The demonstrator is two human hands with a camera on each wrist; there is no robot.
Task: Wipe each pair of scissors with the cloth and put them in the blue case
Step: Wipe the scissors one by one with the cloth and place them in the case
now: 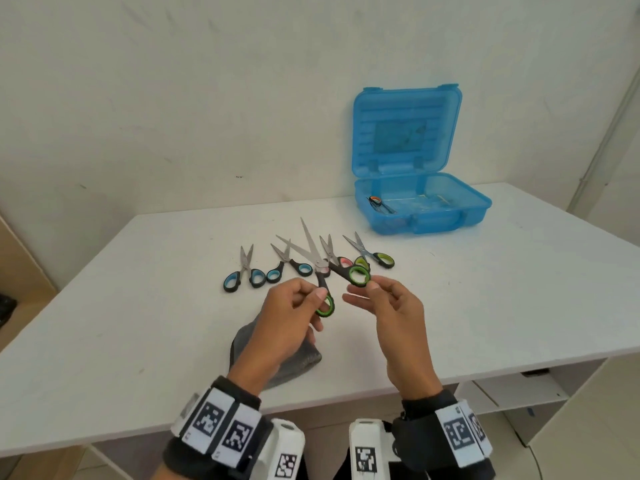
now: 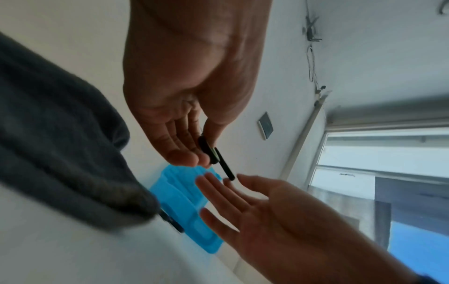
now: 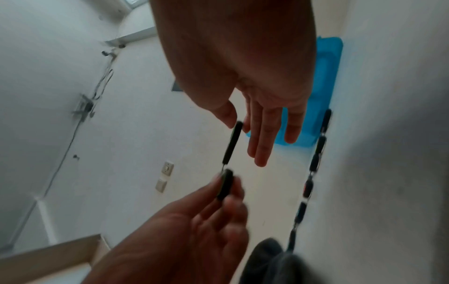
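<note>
Above the near middle of the table (image 1: 519,289) you hold the green-handled scissors (image 1: 313,254) spread wide: your left hand (image 1: 287,317) pinches one loop, your right hand (image 1: 391,306) pinches the other by thumb and forefinger, remaining fingers straight, probably to bare both blades. The cloth (image 1: 301,362) lies under your left hand; the blue case (image 1: 422,206) stands open far right, one pair already inside

black wristbands (image 1: 221,441), white coded tags (image 1: 459,433)
</note>
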